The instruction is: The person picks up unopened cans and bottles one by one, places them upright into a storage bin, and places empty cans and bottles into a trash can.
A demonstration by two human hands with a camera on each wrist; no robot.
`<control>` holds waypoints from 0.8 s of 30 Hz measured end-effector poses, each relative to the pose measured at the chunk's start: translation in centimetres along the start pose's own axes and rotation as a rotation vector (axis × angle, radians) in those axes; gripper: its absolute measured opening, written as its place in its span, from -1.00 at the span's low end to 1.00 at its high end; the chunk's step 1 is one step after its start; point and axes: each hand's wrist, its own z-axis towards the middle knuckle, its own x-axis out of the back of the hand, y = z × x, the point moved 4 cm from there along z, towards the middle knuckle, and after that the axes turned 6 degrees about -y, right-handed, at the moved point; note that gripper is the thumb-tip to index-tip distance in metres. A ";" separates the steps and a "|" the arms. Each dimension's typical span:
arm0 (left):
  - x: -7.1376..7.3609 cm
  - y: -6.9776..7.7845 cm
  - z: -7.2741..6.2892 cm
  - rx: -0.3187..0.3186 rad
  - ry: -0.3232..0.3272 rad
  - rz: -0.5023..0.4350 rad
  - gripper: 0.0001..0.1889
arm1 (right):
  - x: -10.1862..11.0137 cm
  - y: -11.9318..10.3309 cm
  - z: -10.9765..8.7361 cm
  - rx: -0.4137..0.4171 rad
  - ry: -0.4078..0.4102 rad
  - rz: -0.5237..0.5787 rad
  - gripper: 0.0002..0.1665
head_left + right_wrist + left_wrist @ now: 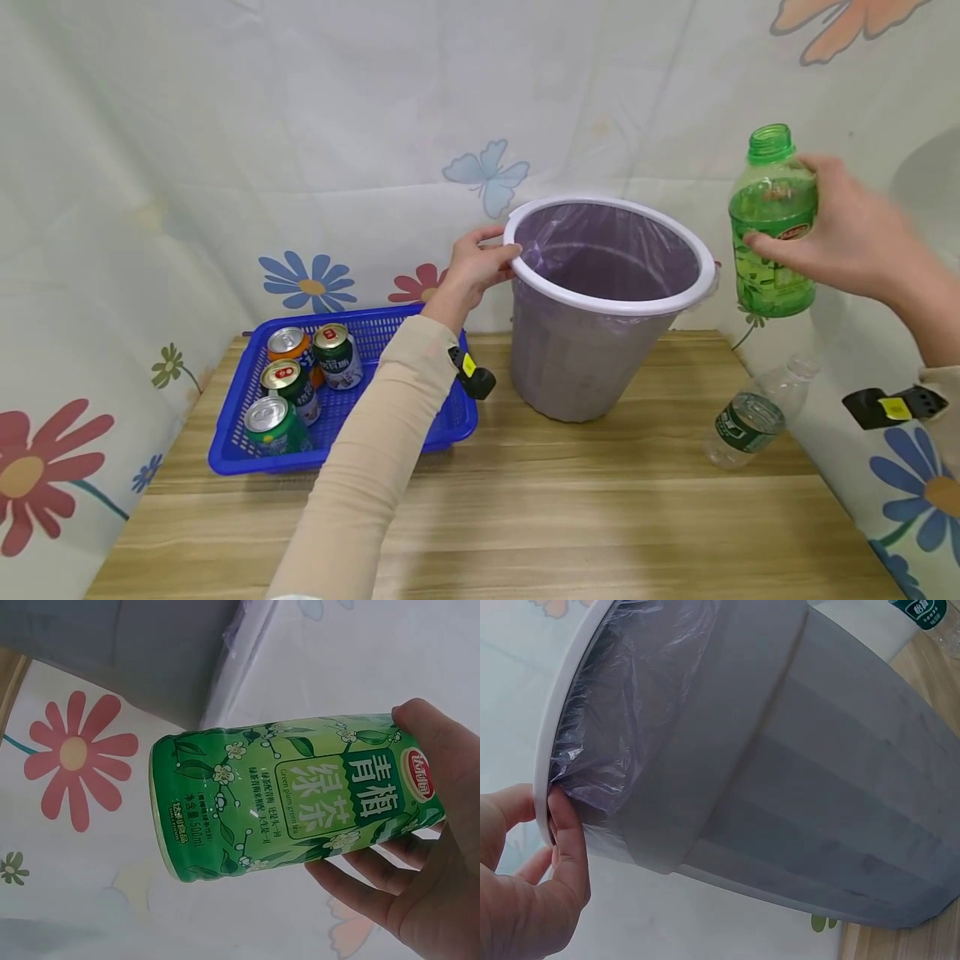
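Note:
A grey trash bin (573,362) with a white rim (600,302) stands on the table, lined with a thin clear purplish bag (607,742). My left hand (477,265) pinches the rim's left side, thumb on one face and fingers on the other. To the right of the bin, my right hand (858,229) grips a green tea bottle (776,279) around its side, held up off the table. The bottle is upright with its mouth uncapped. Its printed label (300,795) and green base show in the right wrist view.
A blue plastic basket (442,429) sits left of the bin, holding several drink cans (279,425). A clear plastic bottle (757,417) with a dark green label is on the wooden table (555,517) at right. Flower-printed cloth (375,100) surrounds the back and sides.

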 end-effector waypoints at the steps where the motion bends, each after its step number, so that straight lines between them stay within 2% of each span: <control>1: 0.0 0.0 0.0 0.001 0.000 0.001 -0.53 | 0.2 -0.1 0.1 -0.003 -0.001 -0.006 0.14; 24: -0.3 0.0 0.1 -0.002 -0.007 -0.021 -0.52 | 1.7 -1.3 3.1 0.002 -0.042 -0.008 0.17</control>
